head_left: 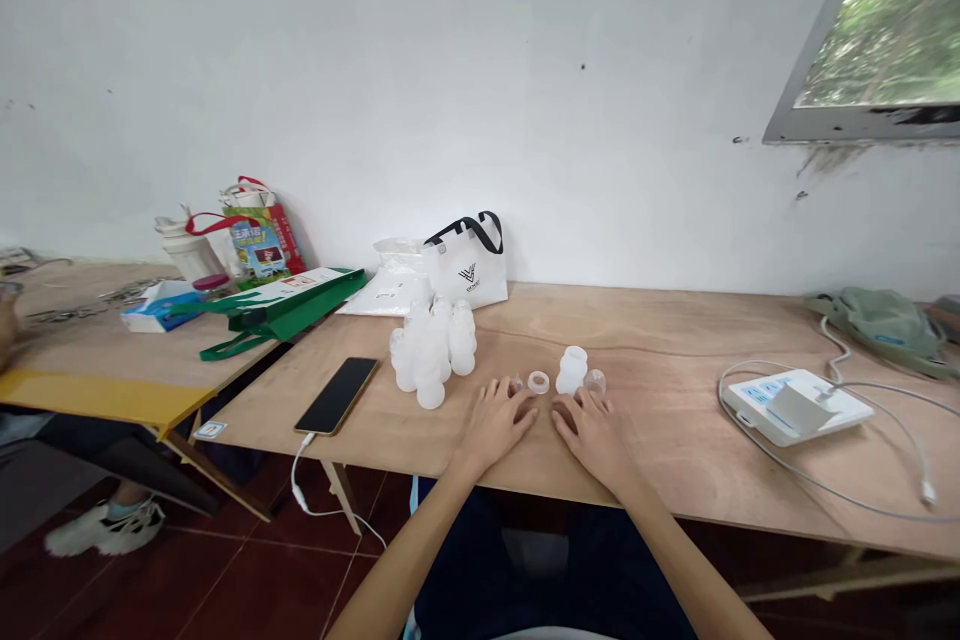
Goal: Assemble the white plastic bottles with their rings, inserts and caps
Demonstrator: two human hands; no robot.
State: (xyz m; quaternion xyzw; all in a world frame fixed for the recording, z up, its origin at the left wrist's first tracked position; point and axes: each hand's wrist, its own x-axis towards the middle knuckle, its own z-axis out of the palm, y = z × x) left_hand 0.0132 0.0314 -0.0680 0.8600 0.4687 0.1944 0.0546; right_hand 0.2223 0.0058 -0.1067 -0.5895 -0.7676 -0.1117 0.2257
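My left hand [501,423] lies on the wooden table [675,340] with its fingers stretched out. Just past its fingertips is a small clear piece [516,384], partly hidden by the fingers. A translucent white ring [538,381] lies flat to the right of that piece. My right hand [596,432] rests palm down, fingers spread, holding nothing. Directly beyond it stands a white, waisted plastic bottle [572,370] with an open top. Beside the bottle is a clear rounded cap [595,382]; whether my fingers touch either, I cannot tell. To the left, several similar white bottles [430,360] stand clustered.
A black phone [337,395] on a cable lies left of the bottles. Behind them are a white bag [469,265] and a plastic packet [386,290]. A white box-shaped device [799,405] with cables sits right. Another table [75,350] holds a green bag [292,310].
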